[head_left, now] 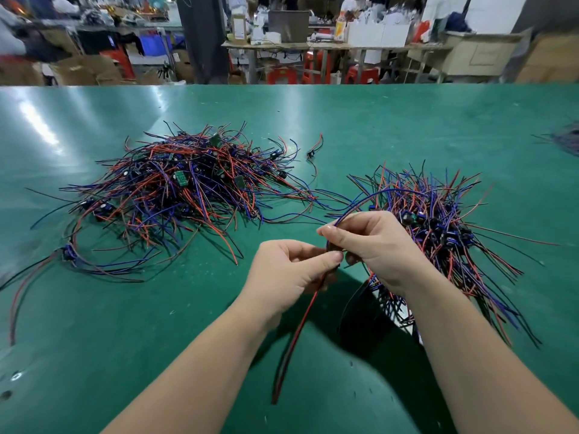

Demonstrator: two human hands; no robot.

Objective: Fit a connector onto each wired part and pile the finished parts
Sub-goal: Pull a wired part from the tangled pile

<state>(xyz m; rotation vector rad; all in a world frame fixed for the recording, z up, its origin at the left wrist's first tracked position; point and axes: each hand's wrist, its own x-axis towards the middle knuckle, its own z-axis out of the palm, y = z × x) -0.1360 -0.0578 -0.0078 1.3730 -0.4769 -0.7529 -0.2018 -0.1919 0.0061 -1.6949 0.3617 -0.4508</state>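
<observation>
— Across the green table, what takes up the most room?

— A big tangled pile of red, blue and black wired parts on the left side, with small green boards showing in it. A second, tighter pile lies to the right, partly under the right forearm.

— And between them?

— Both hands meet just in front of the piles. The left hand has its fingers closed on a red-and-black wire pair that hangs down toward the near edge. The right hand pinches the other end, with a blue wire arching up out of its fingers.

— The connector itself?

— Hidden where thumbs and fingertips touch; I cannot make it out. One stray wired part lies alone beyond the piles.
</observation>
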